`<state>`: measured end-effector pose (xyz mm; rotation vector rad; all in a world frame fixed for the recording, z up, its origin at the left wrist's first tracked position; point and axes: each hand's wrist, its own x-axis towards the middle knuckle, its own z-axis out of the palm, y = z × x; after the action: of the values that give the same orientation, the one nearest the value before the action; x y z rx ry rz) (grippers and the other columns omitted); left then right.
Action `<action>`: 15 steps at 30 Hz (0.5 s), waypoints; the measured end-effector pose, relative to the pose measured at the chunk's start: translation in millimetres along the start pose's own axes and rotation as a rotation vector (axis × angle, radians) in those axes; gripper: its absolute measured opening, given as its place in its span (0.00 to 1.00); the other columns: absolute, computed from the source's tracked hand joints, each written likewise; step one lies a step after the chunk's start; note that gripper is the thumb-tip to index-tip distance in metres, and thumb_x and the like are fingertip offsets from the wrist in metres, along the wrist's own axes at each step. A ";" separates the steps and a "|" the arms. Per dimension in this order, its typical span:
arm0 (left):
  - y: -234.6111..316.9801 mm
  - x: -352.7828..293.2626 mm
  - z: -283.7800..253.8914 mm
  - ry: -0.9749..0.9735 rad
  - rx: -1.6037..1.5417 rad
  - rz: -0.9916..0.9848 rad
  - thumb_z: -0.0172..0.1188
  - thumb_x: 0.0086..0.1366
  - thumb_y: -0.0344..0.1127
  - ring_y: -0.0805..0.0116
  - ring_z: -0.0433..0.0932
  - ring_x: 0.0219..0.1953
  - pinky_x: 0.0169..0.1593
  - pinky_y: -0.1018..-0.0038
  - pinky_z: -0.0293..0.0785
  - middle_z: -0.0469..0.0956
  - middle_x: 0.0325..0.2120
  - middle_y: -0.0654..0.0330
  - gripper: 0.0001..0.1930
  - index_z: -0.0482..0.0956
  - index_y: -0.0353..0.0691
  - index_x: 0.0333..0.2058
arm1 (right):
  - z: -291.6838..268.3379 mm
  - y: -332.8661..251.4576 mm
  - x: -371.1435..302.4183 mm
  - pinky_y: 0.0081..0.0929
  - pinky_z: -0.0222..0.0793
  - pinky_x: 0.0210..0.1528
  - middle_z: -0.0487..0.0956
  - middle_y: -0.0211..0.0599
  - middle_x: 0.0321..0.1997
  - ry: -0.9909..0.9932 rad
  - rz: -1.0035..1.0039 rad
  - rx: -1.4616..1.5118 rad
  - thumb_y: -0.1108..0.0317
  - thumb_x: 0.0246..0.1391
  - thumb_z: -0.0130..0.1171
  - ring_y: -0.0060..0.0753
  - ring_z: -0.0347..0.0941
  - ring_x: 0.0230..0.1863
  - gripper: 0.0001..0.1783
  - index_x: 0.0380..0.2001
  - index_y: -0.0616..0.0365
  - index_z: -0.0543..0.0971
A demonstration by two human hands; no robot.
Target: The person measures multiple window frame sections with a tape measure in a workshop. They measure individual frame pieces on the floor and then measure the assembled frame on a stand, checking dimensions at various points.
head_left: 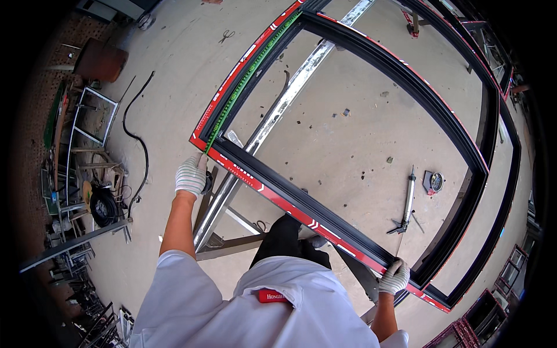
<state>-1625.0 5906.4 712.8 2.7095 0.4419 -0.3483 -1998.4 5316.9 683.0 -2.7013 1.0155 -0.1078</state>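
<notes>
One big black frame (313, 210), its outer edges covered in printed red film, lies raised in front of the person across a silver metal beam (307, 69), with one green strip (246, 76) bearing dark marks down its left side. I count two gloved hands at it, the left hand (192, 175) with fingers at the strip's near end, the right hand (395, 276) curled at the near edge, though I cannot tell how firmly either grips. One caulking gun (409, 200) shows on the floor (325, 145) through the opening.
</notes>
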 end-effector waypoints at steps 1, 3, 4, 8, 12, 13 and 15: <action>5.7 2.9 -2.9 -0.041 -0.029 -0.004 0.54 0.74 0.46 0.41 0.81 0.52 0.57 0.59 0.76 0.83 0.47 0.39 0.22 0.83 0.34 0.52 | -0.1 0.6 -1.8 0.47 0.74 0.44 0.84 0.48 0.35 0.007 0.025 0.008 0.62 0.68 0.46 0.53 0.79 0.38 0.19 0.37 0.61 0.85; -8.3 8.7 -0.8 -0.028 -0.044 0.030 0.54 0.74 0.46 0.40 0.81 0.50 0.55 0.58 0.76 0.83 0.46 0.40 0.21 0.82 0.36 0.53 | 0.7 -1.5 -1.9 0.46 0.74 0.44 0.84 0.48 0.35 -0.018 0.049 0.029 0.60 0.69 0.46 0.53 0.79 0.38 0.21 0.37 0.61 0.85; -8.2 9.7 -2.2 -0.020 -0.056 0.043 0.54 0.74 0.46 0.44 0.83 0.45 0.51 0.60 0.77 0.85 0.40 0.43 0.20 0.83 0.36 0.51 | 0.4 -1.3 -1.0 0.45 0.74 0.44 0.84 0.48 0.35 -0.021 0.067 0.035 0.59 0.69 0.45 0.52 0.79 0.38 0.22 0.36 0.62 0.85; -6.5 11.3 -13.6 -0.089 -0.165 -0.007 0.54 0.75 0.46 0.53 0.82 0.36 0.46 0.64 0.77 0.84 0.33 0.48 0.19 0.83 0.37 0.48 | 0.2 3.3 -0.4 0.42 0.73 0.43 0.83 0.47 0.34 -0.054 0.027 0.043 0.53 0.73 0.40 0.47 0.77 0.36 0.27 0.36 0.61 0.83; -13.3 21.5 -20.5 -0.087 -0.149 0.011 0.54 0.75 0.46 0.56 0.81 0.33 0.44 0.65 0.76 0.83 0.30 0.50 0.18 0.83 0.37 0.47 | 0.0 1.1 0.8 0.42 0.73 0.45 0.83 0.48 0.36 -0.063 0.018 0.050 0.51 0.74 0.40 0.48 0.77 0.37 0.29 0.37 0.64 0.83; -14.2 24.4 -22.2 -0.089 -0.144 0.015 0.54 0.75 0.46 0.56 0.81 0.33 0.45 0.65 0.76 0.84 0.30 0.50 0.18 0.83 0.37 0.48 | 0.6 3.1 1.0 0.42 0.73 0.45 0.83 0.48 0.36 -0.065 0.012 0.054 0.50 0.74 0.40 0.48 0.77 0.37 0.29 0.37 0.64 0.83; -16.2 29.1 -25.1 -0.097 -0.145 0.006 0.55 0.75 0.45 0.58 0.82 0.34 0.45 0.66 0.77 0.84 0.31 0.51 0.18 0.83 0.37 0.51 | 2.4 6.3 0.8 0.42 0.73 0.46 0.83 0.48 0.36 -0.068 -0.001 0.064 0.50 0.74 0.40 0.48 0.77 0.38 0.29 0.37 0.64 0.83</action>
<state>-1599.3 5938.1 721.7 2.5406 0.4148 -0.4273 -2001.4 5312.3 679.0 -2.6292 0.9741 -0.0472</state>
